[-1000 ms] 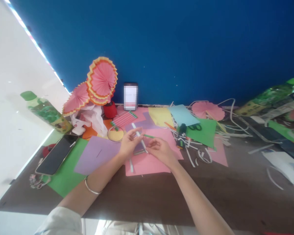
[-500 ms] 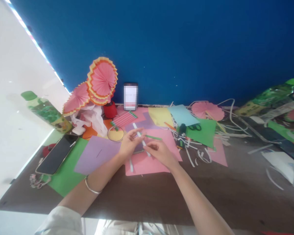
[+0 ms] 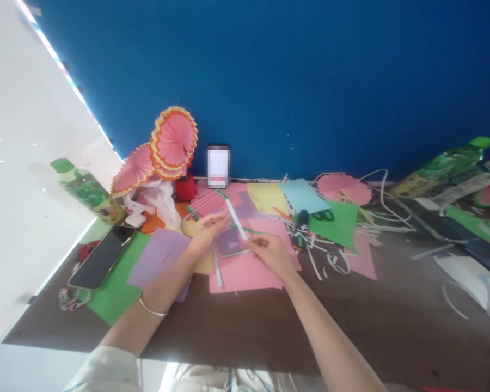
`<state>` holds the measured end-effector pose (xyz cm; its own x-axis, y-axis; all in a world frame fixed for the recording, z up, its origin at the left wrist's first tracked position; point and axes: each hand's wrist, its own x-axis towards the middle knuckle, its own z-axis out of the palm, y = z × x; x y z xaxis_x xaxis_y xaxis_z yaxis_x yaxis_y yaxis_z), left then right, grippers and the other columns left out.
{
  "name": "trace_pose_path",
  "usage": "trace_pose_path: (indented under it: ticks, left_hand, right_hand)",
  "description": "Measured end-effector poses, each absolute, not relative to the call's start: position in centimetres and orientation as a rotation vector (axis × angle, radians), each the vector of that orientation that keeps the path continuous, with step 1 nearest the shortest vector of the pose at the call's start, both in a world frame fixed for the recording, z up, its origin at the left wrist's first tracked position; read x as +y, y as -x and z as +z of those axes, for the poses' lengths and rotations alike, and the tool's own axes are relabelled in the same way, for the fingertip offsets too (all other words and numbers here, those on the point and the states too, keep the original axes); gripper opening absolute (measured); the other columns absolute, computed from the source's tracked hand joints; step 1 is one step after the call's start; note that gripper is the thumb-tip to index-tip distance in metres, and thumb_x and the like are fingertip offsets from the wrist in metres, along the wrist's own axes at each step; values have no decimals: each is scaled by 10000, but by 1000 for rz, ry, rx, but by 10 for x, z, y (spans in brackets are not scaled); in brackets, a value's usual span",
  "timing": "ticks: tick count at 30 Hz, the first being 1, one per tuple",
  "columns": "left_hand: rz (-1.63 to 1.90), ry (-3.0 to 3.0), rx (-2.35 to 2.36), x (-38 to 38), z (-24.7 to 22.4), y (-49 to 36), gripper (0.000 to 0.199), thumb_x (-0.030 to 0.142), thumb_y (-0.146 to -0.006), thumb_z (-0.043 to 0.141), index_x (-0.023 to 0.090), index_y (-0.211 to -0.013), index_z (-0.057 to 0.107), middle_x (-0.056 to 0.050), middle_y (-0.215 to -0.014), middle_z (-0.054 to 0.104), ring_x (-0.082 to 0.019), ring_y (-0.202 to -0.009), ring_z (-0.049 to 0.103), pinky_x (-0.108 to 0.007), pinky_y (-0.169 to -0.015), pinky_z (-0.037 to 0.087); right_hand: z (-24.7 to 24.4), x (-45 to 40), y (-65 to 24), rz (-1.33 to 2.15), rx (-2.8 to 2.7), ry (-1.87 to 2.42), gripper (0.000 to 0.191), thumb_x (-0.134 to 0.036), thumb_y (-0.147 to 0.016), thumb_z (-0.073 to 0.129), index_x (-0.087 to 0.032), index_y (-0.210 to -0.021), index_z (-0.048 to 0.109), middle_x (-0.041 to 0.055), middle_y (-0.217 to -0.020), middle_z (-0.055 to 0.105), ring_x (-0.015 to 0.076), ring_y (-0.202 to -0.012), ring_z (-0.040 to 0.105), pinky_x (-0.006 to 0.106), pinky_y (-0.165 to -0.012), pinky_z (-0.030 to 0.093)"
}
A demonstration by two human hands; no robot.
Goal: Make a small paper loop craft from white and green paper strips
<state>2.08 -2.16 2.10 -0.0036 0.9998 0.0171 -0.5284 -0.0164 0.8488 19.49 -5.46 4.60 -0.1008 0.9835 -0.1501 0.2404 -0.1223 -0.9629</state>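
My right hand (image 3: 269, 251) pinches the lower end of a narrow white strip (image 3: 237, 219), which tilts up and away to the left. My left hand (image 3: 210, 231) is just left of the strip, its fingers stretched out and slightly blurred, with nothing visible in them. Below both hands lies a pink paper sheet (image 3: 253, 275), and a dark flat piece with a green edge (image 3: 231, 245) rests on it. Another white strip (image 3: 217, 268) lies at the pink sheet's left side. Beyond the left hand is a pleated pink paper with green ends (image 3: 207, 202).
Pink paper fans (image 3: 175, 139) stand at back left beside a green-capped bottle (image 3: 87, 188). A phone (image 3: 103, 257) lies on green paper; another phone (image 3: 218, 166) leans on the blue wall. Scissors (image 3: 323, 215), a black-green tool (image 3: 301, 228) and scattered white strips lie right. Another bottle (image 3: 445, 166) leans far right.
My left hand has come off the white strip and moved slightly left. The strip now shows more of its length, with only my right hand on it. The view has shifted slightly.
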Motion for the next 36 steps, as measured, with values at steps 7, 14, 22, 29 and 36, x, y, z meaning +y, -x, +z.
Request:
trace_pose_path:
  ticks: [7,14,22,29,36]
  left_hand:
    - [1491,-1463,1380,-18,45,39,153,222,-712,551,184,-810,661,-48,-888,629,-184,-877,573,-315,-828,434]
    - [768,-2496,1643,-45,36,54,207,211,-671,575,179,-863,645,-69,-933,597,-238,-955,509,-388,-893,399]
    - [1017,-2308,1489,-41,14,58,179,197,-814,438,185,-783,614,-59,-843,619,-174,-833,579,-305,-773,464]
    - [1260,-1943,1349,-45,15,38,182,305,-811,515,157,-834,619,-58,-818,611,-151,-783,578,-261,-678,482]
    - [1243,-2002,1081,-52,22,3,199,344,-777,576,169,-842,644,-57,-878,589,-126,-753,575,-213,-593,502]
  right_hand:
    - [45,-48,-206,1195,-1326,1439,256,-415,-655,635,-160,-630,636,-3,-484,551,109,-452,487,241,-470,406]
    - [46,-50,-206,1287,-1508,1378,320,-419,-721,578,-117,-768,672,-2,-489,550,96,-441,487,227,-466,412]
    - [25,-53,-192,845,-1834,1410,172,-285,-757,553,-162,-789,669,71,-826,662,172,-718,610,294,-666,492]
    - [21,-53,-193,593,-2128,1506,132,-269,-782,540,-217,-820,656,42,-855,637,166,-729,599,283,-671,471]
    - [26,-58,-185,382,-1934,1180,375,-234,-816,509,-241,-1191,508,69,-986,571,135,-674,568,289,-629,515]
